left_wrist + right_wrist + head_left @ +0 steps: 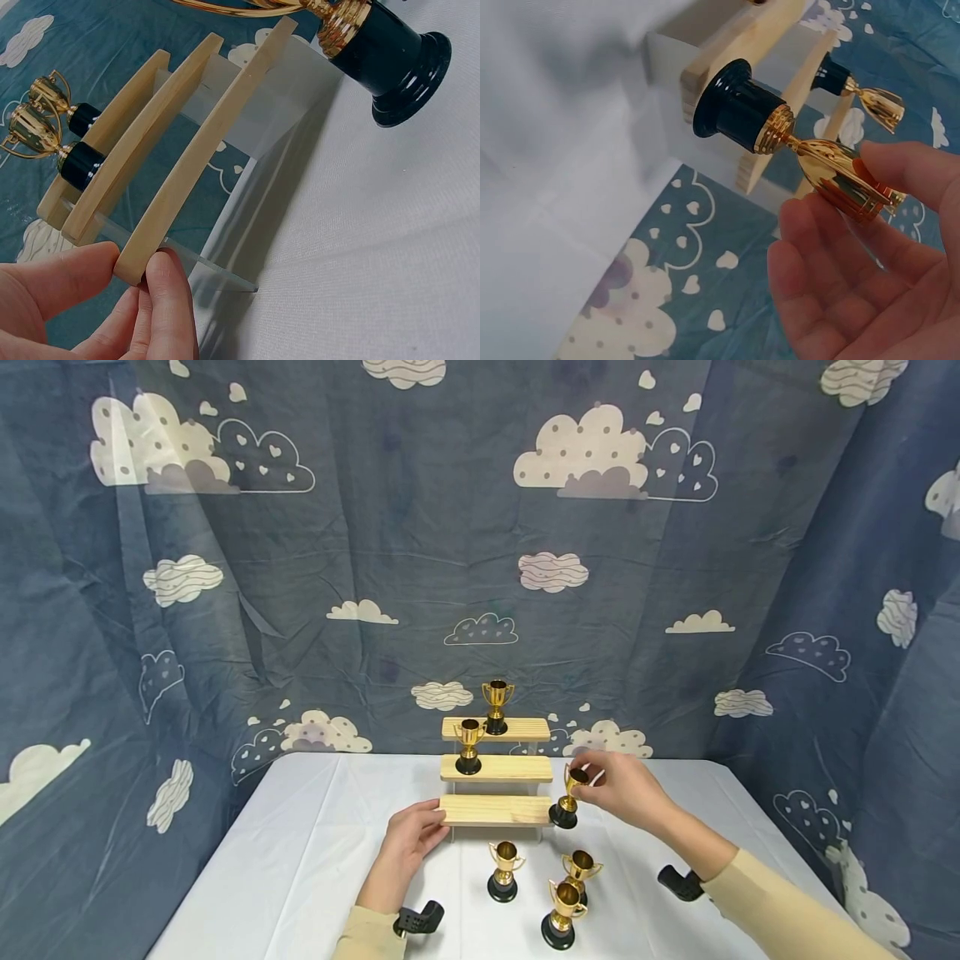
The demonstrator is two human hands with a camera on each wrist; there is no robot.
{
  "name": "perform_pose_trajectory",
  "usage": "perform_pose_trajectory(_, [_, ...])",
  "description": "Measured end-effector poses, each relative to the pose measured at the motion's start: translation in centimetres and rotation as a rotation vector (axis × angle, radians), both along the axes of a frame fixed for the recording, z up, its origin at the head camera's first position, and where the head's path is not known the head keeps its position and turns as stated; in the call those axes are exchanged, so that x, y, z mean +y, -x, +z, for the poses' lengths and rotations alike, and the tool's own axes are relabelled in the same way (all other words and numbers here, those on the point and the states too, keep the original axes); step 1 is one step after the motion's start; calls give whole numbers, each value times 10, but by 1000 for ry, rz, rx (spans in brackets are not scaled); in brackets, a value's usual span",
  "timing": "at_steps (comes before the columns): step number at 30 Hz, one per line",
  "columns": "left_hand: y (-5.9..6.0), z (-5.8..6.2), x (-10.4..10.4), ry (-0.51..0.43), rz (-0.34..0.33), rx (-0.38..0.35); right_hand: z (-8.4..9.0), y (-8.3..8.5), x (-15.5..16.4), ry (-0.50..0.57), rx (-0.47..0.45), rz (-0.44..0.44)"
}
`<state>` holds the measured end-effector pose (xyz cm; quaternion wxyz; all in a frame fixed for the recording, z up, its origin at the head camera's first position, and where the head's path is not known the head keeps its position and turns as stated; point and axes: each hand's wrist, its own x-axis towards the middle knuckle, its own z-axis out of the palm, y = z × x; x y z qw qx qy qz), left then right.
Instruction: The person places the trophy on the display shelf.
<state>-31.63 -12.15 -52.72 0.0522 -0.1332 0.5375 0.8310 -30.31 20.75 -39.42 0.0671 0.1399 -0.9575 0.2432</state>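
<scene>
A small gold trophy [567,797] with a black base is pinched by its cup in my right hand [626,787]. It hangs tilted just off the right end of the three-step wooden stand [497,810]. In the left wrist view, thumb and fingers of my left hand [97,307] grip the left end of the lowest board [202,161]. One trophy [468,747] stands on the middle step, towards the left. Another trophy [497,706] is on the top step near its centre.
Three more trophies stand on the white-covered table in front of the stand: one trophy [503,872] left of centre, and a front trophy [562,917] partly hiding another trophy [583,868]. A blue cloud-patterned curtain [420,527] hangs behind the table [300,860].
</scene>
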Motion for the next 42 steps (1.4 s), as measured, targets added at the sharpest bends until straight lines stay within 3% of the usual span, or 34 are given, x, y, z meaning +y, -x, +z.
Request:
perform_pose_trajectory(24, [-3, 1, -1, 17, 5, -3, 23, 14, -23, 0, 55, 46])
perform_pose_trajectory(42, [-2, 1, -1, 2, -9, -2, 38, 28, -36, 20, 47, 102])
